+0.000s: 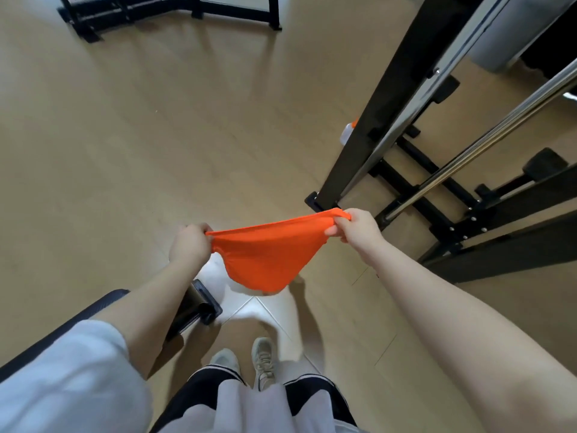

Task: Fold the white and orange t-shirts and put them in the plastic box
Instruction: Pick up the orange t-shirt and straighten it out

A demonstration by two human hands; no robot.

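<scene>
The orange t-shirt (268, 254) hangs in the air above the floor, stretched between both hands, its top edge pulled taut and the rest sagging in a rounded pouch below. The left hand (190, 246) pinches the left end of that edge with curled fingers; the right hand (356, 228) grips the right end, a little higher and farther out. Under the shirt, on the floor (140, 135), lies something white (249, 304), partly hidden by the orange cloth; whether it is the white t-shirt cannot be told.

To the left and far side the wooden floor lies open over a wide stretch. To the right a black metal frame (374, 135) rises steeply, its foot just beyond the right hand, with shiny steel bars (487, 151) and black cross members behind it. A small white and orange bottle (348, 132) stands by the frame. At the far left is another black frame (162, 10). Near left, a dark padded seat (78, 320) with a black bracket (203, 304) lies beneath the left forearm. The person's pale shoes (263, 360) stand at the near edge.
</scene>
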